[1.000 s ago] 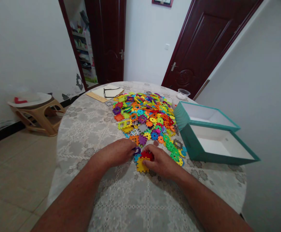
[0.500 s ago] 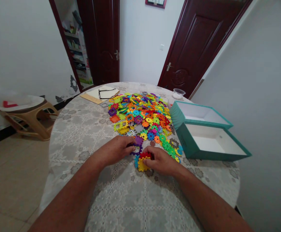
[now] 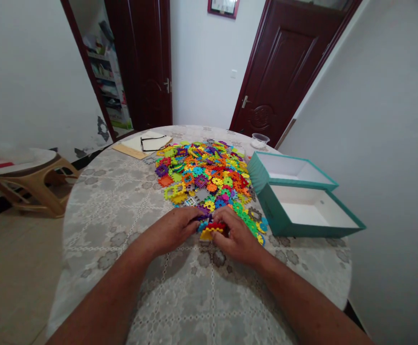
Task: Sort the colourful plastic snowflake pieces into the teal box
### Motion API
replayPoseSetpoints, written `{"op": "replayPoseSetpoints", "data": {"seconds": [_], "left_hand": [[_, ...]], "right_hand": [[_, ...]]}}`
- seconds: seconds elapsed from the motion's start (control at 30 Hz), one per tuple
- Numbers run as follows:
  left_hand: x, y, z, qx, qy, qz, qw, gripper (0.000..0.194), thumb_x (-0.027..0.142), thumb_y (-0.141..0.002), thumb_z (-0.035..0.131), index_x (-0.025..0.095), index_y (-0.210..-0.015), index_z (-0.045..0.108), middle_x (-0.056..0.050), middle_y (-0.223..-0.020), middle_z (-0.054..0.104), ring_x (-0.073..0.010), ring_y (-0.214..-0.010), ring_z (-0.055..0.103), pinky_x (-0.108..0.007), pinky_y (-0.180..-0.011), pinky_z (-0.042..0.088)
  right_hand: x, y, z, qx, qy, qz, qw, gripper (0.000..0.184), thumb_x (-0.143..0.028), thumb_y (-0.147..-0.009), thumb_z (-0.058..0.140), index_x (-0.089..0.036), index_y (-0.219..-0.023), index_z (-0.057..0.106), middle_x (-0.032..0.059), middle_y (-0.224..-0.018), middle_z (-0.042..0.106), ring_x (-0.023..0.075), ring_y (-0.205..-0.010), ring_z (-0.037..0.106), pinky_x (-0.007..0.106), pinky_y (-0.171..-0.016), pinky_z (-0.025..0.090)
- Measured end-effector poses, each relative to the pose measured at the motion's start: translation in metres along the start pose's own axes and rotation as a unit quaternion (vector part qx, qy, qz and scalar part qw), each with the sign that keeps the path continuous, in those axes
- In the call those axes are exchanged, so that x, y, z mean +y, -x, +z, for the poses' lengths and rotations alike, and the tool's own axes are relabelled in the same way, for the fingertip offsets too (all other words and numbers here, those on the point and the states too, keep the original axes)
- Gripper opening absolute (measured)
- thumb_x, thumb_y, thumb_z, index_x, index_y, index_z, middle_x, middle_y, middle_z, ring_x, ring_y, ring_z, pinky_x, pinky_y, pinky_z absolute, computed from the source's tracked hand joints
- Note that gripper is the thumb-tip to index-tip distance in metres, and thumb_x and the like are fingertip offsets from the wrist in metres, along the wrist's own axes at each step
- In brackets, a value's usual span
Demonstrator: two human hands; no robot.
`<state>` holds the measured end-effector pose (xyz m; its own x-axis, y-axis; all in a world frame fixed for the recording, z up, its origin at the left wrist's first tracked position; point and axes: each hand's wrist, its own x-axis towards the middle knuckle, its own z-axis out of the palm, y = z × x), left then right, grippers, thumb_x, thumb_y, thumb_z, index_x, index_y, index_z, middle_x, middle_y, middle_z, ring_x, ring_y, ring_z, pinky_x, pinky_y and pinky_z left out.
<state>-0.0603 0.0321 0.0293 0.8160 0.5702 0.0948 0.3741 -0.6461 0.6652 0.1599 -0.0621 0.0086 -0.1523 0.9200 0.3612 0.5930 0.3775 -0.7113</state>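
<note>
Both hands meet over the near side of the table, just in front of a heap of plastic building pieces. My left hand is closed, pinching a purple toothed building piece between thumb and fingers. My right hand grips a small assembly of toothed pieces, with a yellow piece in front, a red one behind it and blue at its left. The purple piece is up against the back of this assembly; whether they are joined I cannot tell. Fingers hide part of both.
Two teal boxes stand at the right beside the heap. Black glasses lie on papers at the back left. A clear plastic bowl sits at the far edge. A patterned cloth covers the round table.
The purple piece has tipped flatter and come close against the assembly. In my right hand, the assembly has tilted, so its yellow face looks narrower. The view has shifted slightly.
</note>
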Motion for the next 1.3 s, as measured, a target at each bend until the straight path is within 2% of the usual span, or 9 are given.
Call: {"op": "replayPoseSetpoints", "data": {"seconds": [0.3, 0.43, 0.53, 0.63, 0.77, 0.87, 0.97, 1.1, 1.3], "left_hand": [[0.008, 0.0, -0.006, 0.002, 0.077, -0.037, 0.996, 0.035, 0.028, -0.099, 0.054, 0.03, -0.133, 0.066, -0.002, -0.126, 0.074, -0.0197, -0.11, 0.067, -0.031, -0.096, 0.05], [0.008, 0.002, -0.015, 0.009, 0.08, -0.062, 0.995, 0.033, 0.034, -0.101, 0.051, 0.026, -0.127, 0.069, -0.003, -0.11, 0.076, -0.0185, -0.094, 0.068, -0.029, -0.084, 0.05], [-0.003, 0.007, -0.02, 0.025, 0.018, -0.089, 0.996, 0.029, 0.037, -0.097, 0.055, 0.025, -0.118, 0.071, -0.003, -0.106, 0.075, -0.0198, -0.093, 0.067, -0.03, -0.081, 0.049], [-0.02, 0.013, -0.021, 0.024, -0.082, -0.128, 0.988, 0.039, 0.039, -0.086, 0.07, 0.028, -0.124, 0.069, -0.005, -0.121, 0.072, -0.0244, -0.107, 0.068, -0.033, -0.09, 0.05], [-0.032, 0.018, -0.02, 0.007, -0.176, -0.191, 0.966, 0.061, 0.041, -0.077, 0.078, 0.03, -0.135, 0.063, -0.009, -0.138, 0.064, -0.0306, -0.12, 0.065, -0.038, -0.093, 0.051], [-0.029, 0.02, -0.02, -0.022, -0.198, -0.223, 0.954, 0.078, 0.047, -0.07, 0.082, 0.032, -0.142, 0.058, -0.012, -0.143, 0.058, -0.034, -0.121, 0.065, -0.04, -0.089, 0.052], [-0.024, 0.02, -0.021, -0.05, -0.209, -0.237, 0.947, 0.081, 0.049, -0.068, 0.082, 0.031, -0.144, 0.056, -0.013, -0.142, 0.058, -0.035, -0.116, 0.066, -0.041, -0.087, 0.053], [-0.026, 0.021, -0.022, -0.055, -0.207, -0.242, 0.946, 0.078, 0.046, -0.071, 0.082, 0.029, -0.142, 0.056, -0.014, -0.137, 0.06, -0.0328, -0.112, 0.067, -0.039, -0.089, 0.052], [-0.028, 0.02, -0.023, -0.068, -0.208, -0.209, 0.953, 0.051, 0.041, -0.08, 0.079, 0.026, -0.126, 0.064, -0.011, -0.126, 0.068, -0.0292, -0.109, 0.067, -0.036, -0.088, 0.051]], "right_hand": [[0.004, 0.001, -0.006, -0.004, -0.05, 0.089, 0.995, 0.01, -0.025, -0.093, 0.062, -0.024, -0.102, 0.058, -0.0028, -0.084, 0.058, 0.0149, -0.072, 0.052, 0.025, -0.064, 0.041], [-0.004, -0.003, -0.027, 0.024, -0.018, 0.098, 0.995, 0.033, -0.027, -0.094, 0.061, -0.023, -0.127, 0.06, -0.0004, -0.09, 0.063, 0.016, -0.076, 0.056, 0.026, -0.067, 0.045], [-0.012, -0.013, -0.063, 0.052, 0.086, 0.106, 0.989, 0.041, -0.03, -0.095, 0.06, -0.022, -0.135, 0.064, 0.0025, -0.092, 0.068, 0.0173, -0.075, 0.058, 0.028, -0.068, 0.046], [-0.009, -0.033, -0.114, 0.139, 0.196, 0.096, 0.966, 0.037, -0.032, -0.094, 0.059, -0.02, -0.128, 0.07, 0.0054, -0.098, 0.074, 0.0198, -0.079, 0.063, 0.03, -0.074, 0.049], [0.029, -0.072, -0.18, 0.247, 0.349, 0.118, 0.896, 0.042, -0.029, -0.09, 0.058, -0.018, -0.129, 0.069, 0.013, -0.113, 0.076, 0.0263, -0.094, 0.068, 0.035, -0.086, 0.05], [0.069, -0.095, -0.209, 0.225, 0.435, 0.201, 0.848, 0.043, -0.028, -0.091, 0.057, -0.013, -0.129, 0.069, 0.0186, -0.117, 0.076, 0.0299, -0.101, 0.069, 0.036, -0.089, 0.049], [0.102, -0.106, -0.218, 0.161, 0.473, 0.277, 0.821, 0.045, -0.025, -0.09, 0.056, -0.011, -0.131, 0.069, 0.0206, -0.121, 0.075, 0.0295, -0.107, 0.07, 0.035, -0.091, 0.049], [0.124, -0.108, -0.218, 0.106, 0.475, 0.307, 0.818, 0.043, -0.024, -0.085, 0.062, -0.01, -0.124, 0.074, 0.0207, -0.121, 0.075, 0.0302, -0.107, 0.071, 0.035, -0.09, 0.051], [0.106, -0.101, -0.206, 0.127, 0.471, 0.271, 0.83, 0.041, -0.025, -0.088, 0.058, -0.014, -0.124, 0.075, 0.0171, -0.121, 0.076, 0.0318, -0.107, 0.071, 0.04, -0.093, 0.051]]}}
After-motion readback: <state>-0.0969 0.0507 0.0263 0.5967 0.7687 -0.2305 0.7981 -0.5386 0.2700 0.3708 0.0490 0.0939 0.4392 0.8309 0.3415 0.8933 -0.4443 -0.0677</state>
